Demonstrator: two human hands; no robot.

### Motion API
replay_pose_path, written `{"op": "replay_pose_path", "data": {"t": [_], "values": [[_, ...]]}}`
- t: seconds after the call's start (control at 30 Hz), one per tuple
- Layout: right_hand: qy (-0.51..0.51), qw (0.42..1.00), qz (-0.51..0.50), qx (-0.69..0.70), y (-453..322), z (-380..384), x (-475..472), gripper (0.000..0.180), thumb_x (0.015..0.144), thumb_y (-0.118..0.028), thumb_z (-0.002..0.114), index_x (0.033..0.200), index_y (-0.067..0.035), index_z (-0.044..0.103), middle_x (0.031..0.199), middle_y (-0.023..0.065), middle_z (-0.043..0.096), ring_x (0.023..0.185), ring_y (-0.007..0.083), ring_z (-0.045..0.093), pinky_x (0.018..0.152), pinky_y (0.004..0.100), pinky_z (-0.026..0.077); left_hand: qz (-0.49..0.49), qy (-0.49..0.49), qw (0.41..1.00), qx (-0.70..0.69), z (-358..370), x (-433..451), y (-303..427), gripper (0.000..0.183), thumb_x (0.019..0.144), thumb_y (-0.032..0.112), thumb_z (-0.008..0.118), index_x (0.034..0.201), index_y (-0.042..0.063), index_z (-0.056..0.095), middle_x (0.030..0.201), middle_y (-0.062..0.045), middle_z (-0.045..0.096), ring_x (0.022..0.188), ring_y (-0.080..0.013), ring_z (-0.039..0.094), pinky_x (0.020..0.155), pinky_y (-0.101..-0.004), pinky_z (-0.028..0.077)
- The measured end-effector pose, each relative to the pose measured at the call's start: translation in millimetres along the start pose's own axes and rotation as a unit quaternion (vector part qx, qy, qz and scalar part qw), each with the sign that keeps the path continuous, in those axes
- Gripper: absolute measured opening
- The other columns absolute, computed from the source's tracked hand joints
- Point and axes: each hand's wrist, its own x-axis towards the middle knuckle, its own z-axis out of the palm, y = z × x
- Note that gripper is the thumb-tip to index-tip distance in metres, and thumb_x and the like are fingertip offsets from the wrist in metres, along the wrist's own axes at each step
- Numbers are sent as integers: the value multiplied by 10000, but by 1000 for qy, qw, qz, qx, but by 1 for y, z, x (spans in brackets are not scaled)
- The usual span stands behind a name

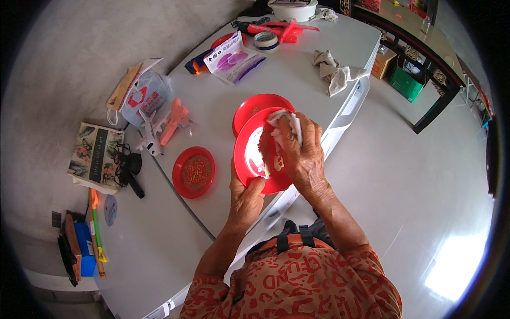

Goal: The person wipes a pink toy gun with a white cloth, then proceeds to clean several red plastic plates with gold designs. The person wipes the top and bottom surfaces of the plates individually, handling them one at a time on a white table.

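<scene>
My left hand [247, 199] grips a shiny red plate [249, 159] by its near rim, thumb on the inner face. Light glares off the plate's left part. A crumpled whitish cloth [287, 121] is bunched under the fingers of my right hand [305, 155], pressed to the plate's upper right. Partly hidden behind the held plate is another red plate [255, 104] on the grey-white table. Farther left a smaller-looking red plate [194, 172] with a gold and green pattern lies on the table.
On the table lie a toy airplane [150, 137], an orange-pink toy gun [173, 121], a plastic bag [145, 97], a purple-white pouch [235, 60], tape rolls [266, 41] and a beige cloth [336, 73]. A white basin [295, 12] stands at the far end. A dark carved table [432, 93] is to the right.
</scene>
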Motion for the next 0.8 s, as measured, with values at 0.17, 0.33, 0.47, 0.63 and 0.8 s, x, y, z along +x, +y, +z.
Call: {"op": "replay_pose_path", "data": {"t": [0.17, 0.33, 0.47, 0.63, 0.8], "values": [[-64, 995, 39, -69, -9, -12, -26, 377, 786, -94, 646, 1142, -24, 541, 1095, 172, 459, 946, 318, 492, 715, 384, 510, -6, 10, 1000, -26, 0, -1, 1, 599, 826, -113, 398, 1374, 104, 296, 1334, -81, 390, 1251, -195, 392, 1033, -418, 373], [-115, 988, -101, 11, -11, -23, -39, 384, 750, -85, 676, 1113, -33, 559, 1053, 163, 484, 948, 323, 529, 737, 375, 520, -29, -18, 995, -96, -13, -1, 4, 546, 827, -71, 428, 1342, 95, 359, 1316, -105, 456, 1208, -250, 468, 1002, -458, 408], [-18, 984, 103, 147, -13, -14, -18, 569, 647, -19, 723, 1188, -70, 553, 1170, 181, 516, 1013, 333, 524, 824, 402, 481, -42, -44, 990, -125, -1, -3, 7, 555, 827, -62, 425, 1357, 76, 338, 1328, -108, 447, 1244, -266, 432, 1024, -474, 377], [-25, 992, -39, 116, -22, -5, -2, 469, 652, -51, 723, 1104, -75, 603, 1206, 163, 530, 1097, 331, 513, 918, 447, 416, -75, -66, 983, -152, -3, 0, 14, 480, 946, 159, 440, 1395, 96, 281, 1381, -86, 377, 1279, -223, 384, 1046, -446, 354], [-73, 977, -134, 149, -27, 1, -9, 335, 646, -63, 687, 975, -26, 642, 1165, 107, 577, 1129, 279, 515, 947, 452, 390, -93, -79, 981, -154, -5, 2, 12, 649, 946, 548, 301, 1429, 124, 211, 1443, -68, 299, 1330, -219, 304, 1075, -429, 293]]}}
